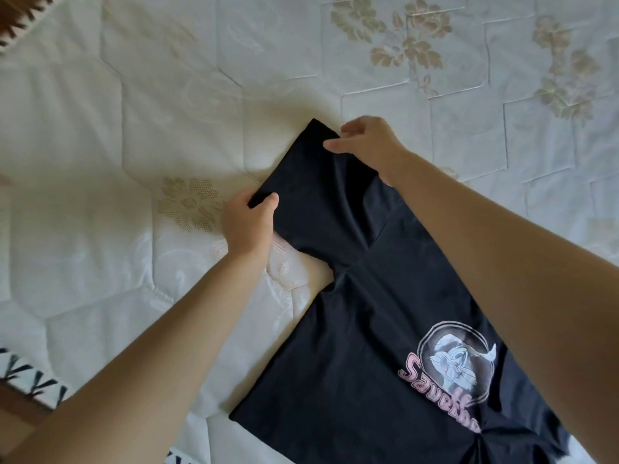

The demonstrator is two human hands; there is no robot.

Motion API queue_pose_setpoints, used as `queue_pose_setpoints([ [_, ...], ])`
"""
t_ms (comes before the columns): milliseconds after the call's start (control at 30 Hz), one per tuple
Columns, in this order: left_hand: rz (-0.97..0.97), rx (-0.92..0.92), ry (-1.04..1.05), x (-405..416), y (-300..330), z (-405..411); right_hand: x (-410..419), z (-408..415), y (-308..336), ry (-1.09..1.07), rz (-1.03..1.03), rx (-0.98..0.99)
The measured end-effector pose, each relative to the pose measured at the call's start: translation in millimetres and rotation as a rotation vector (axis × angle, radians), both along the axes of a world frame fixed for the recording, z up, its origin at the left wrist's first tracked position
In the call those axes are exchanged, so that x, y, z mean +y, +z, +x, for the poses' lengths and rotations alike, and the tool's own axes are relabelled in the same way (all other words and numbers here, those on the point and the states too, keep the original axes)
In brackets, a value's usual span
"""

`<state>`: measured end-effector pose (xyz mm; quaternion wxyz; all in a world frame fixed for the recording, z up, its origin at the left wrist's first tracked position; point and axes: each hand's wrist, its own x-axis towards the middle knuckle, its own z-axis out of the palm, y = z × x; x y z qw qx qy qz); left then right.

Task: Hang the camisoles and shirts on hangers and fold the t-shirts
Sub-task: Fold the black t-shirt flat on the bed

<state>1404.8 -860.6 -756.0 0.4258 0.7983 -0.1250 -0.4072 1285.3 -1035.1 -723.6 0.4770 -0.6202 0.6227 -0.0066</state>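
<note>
Lying flat on the bed, the black t-shirt (351, 329) stretches from the lower right of our view up toward the middle, its printed front facing up. We see a pink and white graphic (452, 373) on the chest, a cartoon figure in a ring with curly pink lettering beneath it, partly covered by our right forearm. 1 sleeve (311, 192) reaches up and to the left, and both our hands are on its far end.

Our left hand (248, 226) grips the sleeve's lower corner, with the thumb on top of the cloth and the fingers curled under the hem. Our right hand (368, 145) pinches the sleeve's upper edge, fingers (335, 147) together on the cloth near the top corner. The fabric between the 2 hands is pulled fairly smooth, with soft creases running toward the armpit.

Beneath it all, the mattress cover (134, 128) is white and quilted, with beige flower patterns. A black-and-white patterned trim (33, 380) shows at the lower left edge.
</note>
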Motion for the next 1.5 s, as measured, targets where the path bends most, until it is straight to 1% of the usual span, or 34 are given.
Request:
queue_pose_setpoints([
  [33, 0.007, -0.012, -0.001, 1.1, -0.3, -0.5, 0.0, -1.6, -3.1, 0.06, -0.034, 0.073],
  [100, 0.005, 0.055, 0.012, 1.4, -0.6, 1.8, -0.6, -1.2, -4.9, 0.141, -0.061, 0.133],
  [200, 0.028, 0.205, 0.022, 1.9, -6.6, 8.8, -1.6, 6.1, -4.9, 0.196, -0.049, 0.15],
  [267, 0.026, 0.248, 0.046, 3.7, -11.9, 12.7, -2.5, 12.6, -4.9, 0.183, -0.049, 0.115],
  [367, -0.007, 0.155, 0.071, 0.0, -12.9, 17.1, -6.3, 20.6, -8.3, 0.103, -0.053, 0.038],
  [467, -0.016, 0.142, 0.105, -8.3, -13.1, 19.7, -10.1, 24.7, -15.0, 0.062, -0.055, 0.007],
  [567, -0.02, 0.085, 0.098, -10.6, -13.4, 19.5, -12.3, 27.7, -20.1, 0.037, -0.084, 0.003],
  [767, -0.098, 0.105, 0.115, 4.6, -2.2, -3.2, -12.7, 27.7, -16.2, -0.048, -0.044, -0.115],
  [900, -0.027, 0.061, 0.168, 13.8, 7.2, -22.2, -11.5, 17.8, -3.8, -0.042, -0.065, -0.182],
  [1000, -0.06, -0.016, 0.192, 14.1, 20.1, -28.5, -11.3, 3.3, 9.3, -0.006, -0.111, -0.233],
  [1067, -0.091, -0.126, 0.099, 15.7, 36.0, -37.8, -11.6, -12.0, 20.2, -0.016, -0.126, -0.31],
  [1133, -0.123, -0.245, -0.045, 21.7, 51.2, -50.1, -9.0, -32.0, 32.1, -0.044, -0.123, -0.389],
  [1233, -0.214, -0.547, -0.288, 29.7, 63.9, -65.4, -0.4, -71.4, 47.4, -0.115, -0.106, -0.441],
  [1300, -0.327, -0.685, -0.438, 31.3, 66.6, -77.0, 6.6, -101.5, 50.9, -0.179, -0.091, -0.461],
  [1400, -0.508, -0.783, -0.677, 33.1, 68.1, -103.4, 20.1, -149.0, 46.1, -0.305, -0.057, -0.502],
  [1500, -0.67, -0.853, -0.856, 39.2, 62.2, -132.6, 38.6, -194.2, 36.5, -0.453, -0.016, -0.502],
])
